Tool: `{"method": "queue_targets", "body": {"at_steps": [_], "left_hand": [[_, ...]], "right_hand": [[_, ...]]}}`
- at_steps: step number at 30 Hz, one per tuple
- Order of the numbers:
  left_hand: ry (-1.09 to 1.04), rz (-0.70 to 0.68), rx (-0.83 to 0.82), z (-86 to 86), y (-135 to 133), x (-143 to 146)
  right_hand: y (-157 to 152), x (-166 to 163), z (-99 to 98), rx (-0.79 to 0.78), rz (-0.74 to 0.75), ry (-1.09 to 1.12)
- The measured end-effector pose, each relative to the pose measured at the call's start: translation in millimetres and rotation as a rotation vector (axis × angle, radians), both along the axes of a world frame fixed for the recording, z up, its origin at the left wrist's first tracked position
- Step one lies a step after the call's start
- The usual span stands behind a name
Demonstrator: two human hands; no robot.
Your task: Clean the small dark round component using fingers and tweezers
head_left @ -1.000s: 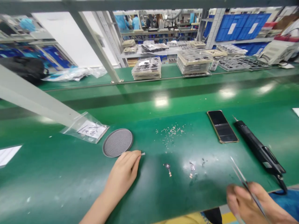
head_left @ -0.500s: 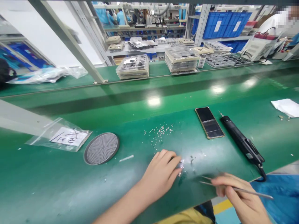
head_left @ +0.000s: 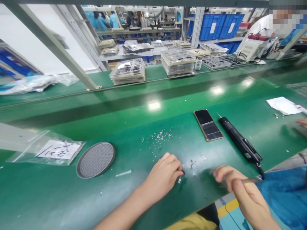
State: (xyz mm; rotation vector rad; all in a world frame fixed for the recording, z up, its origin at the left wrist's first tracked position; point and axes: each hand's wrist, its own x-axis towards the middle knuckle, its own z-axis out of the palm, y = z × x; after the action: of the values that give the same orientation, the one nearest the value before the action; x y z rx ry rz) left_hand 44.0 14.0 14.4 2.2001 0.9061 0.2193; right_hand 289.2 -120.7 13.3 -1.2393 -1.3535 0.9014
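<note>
My left hand point(head_left: 164, 175) rests on the green bench with its fingers curled, pinching a tiny dark part point(head_left: 182, 172) at the fingertips. My right hand point(head_left: 233, 182) is closed on a pair of metal tweezers point(head_left: 250, 180), held low near the bench's front edge. A scatter of tiny pale parts point(head_left: 159, 137) lies just beyond my left hand. A few small dark bits point(head_left: 192, 165) lie between the two hands.
A round grey mesh tray point(head_left: 96, 159), a small white stick point(head_left: 123, 173) and a labelled plastic bag point(head_left: 48, 151) lie to the left. A phone point(head_left: 208, 125) and a black pen-shaped tool point(head_left: 240, 143) lie to the right. Another person's fingers point(head_left: 301, 121) show at the far right.
My left hand moved right from beside the mesh tray, leaving the white stick behind, and closed on a tiny part. My right hand with the tweezers moved left, toward my left hand.
</note>
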Motion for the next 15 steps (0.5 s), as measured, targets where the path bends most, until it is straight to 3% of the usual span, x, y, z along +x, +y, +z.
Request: {"method": "queue_targets", "body": {"at_steps": [2, 6, 9, 15], "left_hand": [[-0.130, 0.064, -0.096, 5.0, 5, -5], [-0.534, 0.281, -0.410, 22.6, 21, -22], [-0.747, 0.389, -0.487, 29.0, 29, -40], [-1.028, 0.534, -0.519, 4.7, 29, -58]], "right_hand": [[15, -11, 1.4, 0.006, 0.006, 0.048], [68, -51, 12.7, -0.066, 0.063, -0.105], [112, -84, 22.9, -0.042, 0.154, -0.069], [158, -125, 22.7, -0.164, 0.265, 0.235]]}}
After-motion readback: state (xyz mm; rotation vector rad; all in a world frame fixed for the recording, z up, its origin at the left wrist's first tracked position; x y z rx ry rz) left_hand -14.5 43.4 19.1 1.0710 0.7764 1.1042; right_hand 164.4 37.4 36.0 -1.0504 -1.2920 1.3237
